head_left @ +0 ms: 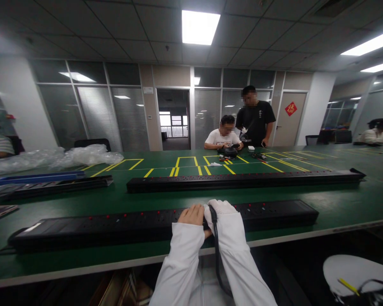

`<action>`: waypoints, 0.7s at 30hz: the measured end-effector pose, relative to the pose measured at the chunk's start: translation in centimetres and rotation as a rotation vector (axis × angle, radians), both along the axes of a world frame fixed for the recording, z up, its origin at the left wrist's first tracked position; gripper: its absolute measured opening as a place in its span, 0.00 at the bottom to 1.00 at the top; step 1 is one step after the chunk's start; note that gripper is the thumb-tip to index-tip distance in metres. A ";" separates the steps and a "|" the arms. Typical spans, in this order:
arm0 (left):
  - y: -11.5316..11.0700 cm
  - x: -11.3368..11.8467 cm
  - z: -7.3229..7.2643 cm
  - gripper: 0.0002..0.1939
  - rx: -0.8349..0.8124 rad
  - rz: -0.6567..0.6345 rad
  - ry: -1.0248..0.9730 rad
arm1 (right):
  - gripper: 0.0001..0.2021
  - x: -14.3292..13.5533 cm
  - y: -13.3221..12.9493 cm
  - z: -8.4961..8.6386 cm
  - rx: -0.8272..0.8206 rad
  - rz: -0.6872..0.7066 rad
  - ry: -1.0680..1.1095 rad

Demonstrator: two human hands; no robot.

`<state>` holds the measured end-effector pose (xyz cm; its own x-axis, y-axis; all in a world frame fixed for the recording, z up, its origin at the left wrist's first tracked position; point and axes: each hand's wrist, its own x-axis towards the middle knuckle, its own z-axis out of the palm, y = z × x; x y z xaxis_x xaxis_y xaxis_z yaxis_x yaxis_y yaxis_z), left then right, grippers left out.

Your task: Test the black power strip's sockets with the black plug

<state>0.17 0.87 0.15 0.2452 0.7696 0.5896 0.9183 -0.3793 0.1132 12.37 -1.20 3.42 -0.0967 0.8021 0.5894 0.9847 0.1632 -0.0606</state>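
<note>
A long black power strip point(130, 227) with small red buttons lies across the near side of the green table. My bare left hand point(192, 214) is closed over its middle, fingers across the top and thumb at the near side. Beside it, my right hand point(225, 207), in a white glove, is closed on the end of a thick black cable point(217, 255) just above the strip. What is at the cable's end is hidden by the hand. The cable hangs down along my right sleeve.
Another long black power strip point(242, 182) lies farther back. Metal channels point(60, 187) and clear plastic wrap point(83, 155) are at the left. Yellow tape point(187, 158) marks the green table point(115, 199). Two people are across it. A white stool point(354, 272) stands lower right.
</note>
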 end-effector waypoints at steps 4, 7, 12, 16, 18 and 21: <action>0.0 0.0 0.1 0.30 -0.026 0.005 0.010 | 0.16 0.0 0.1 0.2 -0.007 0.003 -0.001; -0.2 0.0 0.2 0.31 -0.023 0.015 0.025 | 0.16 0.0 0.1 0.3 -0.009 0.001 0.001; -0.4 -0.1 0.5 0.30 -0.036 0.001 0.030 | 0.16 -0.1 -0.2 0.2 -0.023 -0.003 0.008; -0.4 -0.2 0.8 0.29 -0.063 -0.003 0.020 | 0.17 -0.1 -0.3 0.2 -0.026 -0.011 0.018; -0.3 -0.2 0.8 0.28 -0.063 -0.007 0.018 | 0.16 -0.2 -0.3 0.2 -0.023 -0.015 0.023; -0.2 -0.3 0.8 0.27 -0.062 -0.013 0.025 | 0.16 -0.3 -0.3 0.3 -0.018 -0.018 0.028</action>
